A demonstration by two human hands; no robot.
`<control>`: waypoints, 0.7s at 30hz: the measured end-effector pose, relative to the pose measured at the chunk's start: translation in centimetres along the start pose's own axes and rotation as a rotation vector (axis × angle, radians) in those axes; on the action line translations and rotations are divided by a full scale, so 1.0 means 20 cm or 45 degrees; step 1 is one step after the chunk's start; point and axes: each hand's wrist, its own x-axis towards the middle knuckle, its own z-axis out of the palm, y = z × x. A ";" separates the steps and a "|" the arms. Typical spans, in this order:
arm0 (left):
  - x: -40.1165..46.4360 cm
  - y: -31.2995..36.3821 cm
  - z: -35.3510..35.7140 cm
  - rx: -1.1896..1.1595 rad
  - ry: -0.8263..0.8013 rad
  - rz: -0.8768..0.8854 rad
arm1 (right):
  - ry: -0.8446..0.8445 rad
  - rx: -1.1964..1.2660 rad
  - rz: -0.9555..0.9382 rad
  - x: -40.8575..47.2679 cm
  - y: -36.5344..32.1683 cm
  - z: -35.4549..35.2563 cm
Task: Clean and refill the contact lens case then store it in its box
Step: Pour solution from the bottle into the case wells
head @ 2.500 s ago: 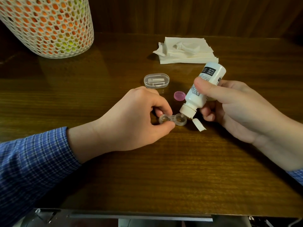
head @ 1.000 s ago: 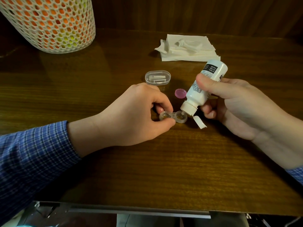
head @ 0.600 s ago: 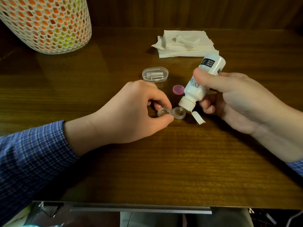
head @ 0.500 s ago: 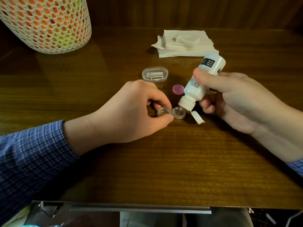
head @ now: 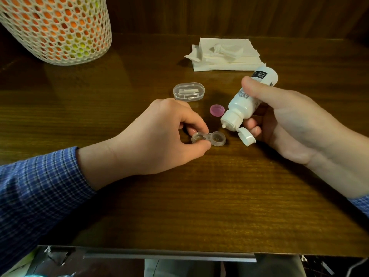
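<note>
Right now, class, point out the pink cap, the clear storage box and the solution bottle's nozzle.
pink cap (head: pixel 217 110): head view, middle of its round top.
clear storage box (head: pixel 188 91): head view, centre of its lid.
solution bottle (head: pixel 224 126): head view, nozzle tip.

The worktop is dark brown wood with thin stripes. The sleeve is blue with small white checks. The bottle is white with a black label, and its flip cap is white. The little round lid is pink. The lens case and small box are clear. The tissues are white. The basket is white net with orange and yellow holes
</note>
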 end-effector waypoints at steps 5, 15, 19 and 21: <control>0.00 -0.01 0.00 0.002 0.004 0.011 | -0.045 -0.106 -0.042 -0.02 0.00 0.01; 0.00 0.00 0.00 -0.018 0.009 0.003 | -0.086 -0.198 -0.065 -0.03 0.01 0.03; 0.00 0.00 0.00 -0.024 0.007 -0.001 | -0.091 -0.182 -0.056 -0.03 0.01 0.02; 0.00 0.00 0.00 -0.030 0.007 -0.007 | -0.086 -0.167 -0.054 -0.03 0.00 0.03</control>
